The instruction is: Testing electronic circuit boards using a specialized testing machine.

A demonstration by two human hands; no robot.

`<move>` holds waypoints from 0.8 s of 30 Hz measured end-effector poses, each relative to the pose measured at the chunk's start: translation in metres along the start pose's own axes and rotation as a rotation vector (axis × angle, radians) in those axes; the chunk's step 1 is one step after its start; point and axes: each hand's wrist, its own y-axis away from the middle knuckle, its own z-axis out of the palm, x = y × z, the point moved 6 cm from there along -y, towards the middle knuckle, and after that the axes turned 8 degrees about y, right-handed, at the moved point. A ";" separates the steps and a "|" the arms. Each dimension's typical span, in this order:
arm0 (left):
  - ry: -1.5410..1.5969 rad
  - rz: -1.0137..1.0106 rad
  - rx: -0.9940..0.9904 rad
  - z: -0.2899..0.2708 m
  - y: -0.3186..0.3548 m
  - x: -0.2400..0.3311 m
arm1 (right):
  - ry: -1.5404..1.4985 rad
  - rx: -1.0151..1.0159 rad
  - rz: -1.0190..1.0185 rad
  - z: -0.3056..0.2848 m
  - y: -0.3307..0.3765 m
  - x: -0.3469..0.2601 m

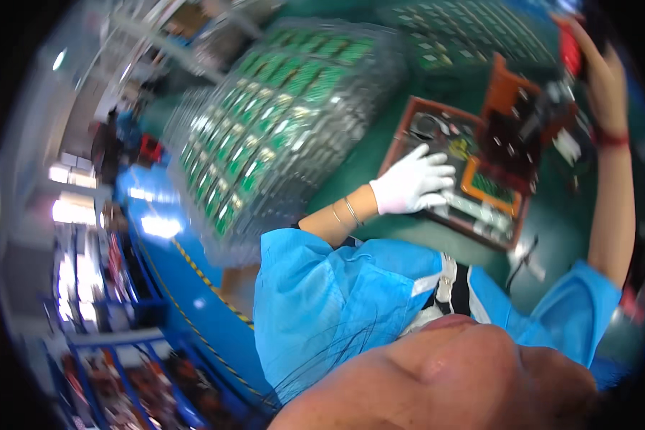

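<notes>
Currently left hand (413, 180), gloved, fingers spread, presses flat on brown fixture (457, 179), steadying it; right hand (600, 68) grips red tool (570, 49) far right.

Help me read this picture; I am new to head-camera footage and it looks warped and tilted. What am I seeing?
It is one wide fisheye view from a camera worn on a person's head, so edges bend. The left hand, in a white glove, rests flat on a brown test fixture on a green bench. The bare right hand reaches up to a red object; its grip is too blurred to judge. Stacked clear trays of green circuit boards stand to the left.
</notes>
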 end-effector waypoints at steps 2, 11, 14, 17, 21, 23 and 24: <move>0.103 -0.152 0.082 -0.001 0.030 -0.018 | 0.148 -0.017 -0.404 -0.011 0.032 -0.058; 0.278 -0.583 0.436 0.009 0.077 -0.051 | 0.361 -0.114 -0.906 0.035 0.174 -0.052; 0.413 -0.628 0.385 0.020 0.069 -0.062 | 0.146 -0.212 -0.463 0.018 0.176 -0.037; 0.467 -0.623 0.388 0.021 0.075 -0.065 | 0.114 -0.112 -0.404 0.009 0.188 -0.031; 0.526 -0.612 0.337 0.028 0.066 -0.075 | -0.009 0.009 -0.135 -0.009 0.215 0.019; 0.540 -0.588 0.251 0.028 0.054 -0.082 | -0.077 0.039 0.084 -0.010 0.231 0.056; 0.502 -0.596 0.225 0.025 0.052 -0.084 | -0.076 0.042 0.178 -0.008 0.235 0.068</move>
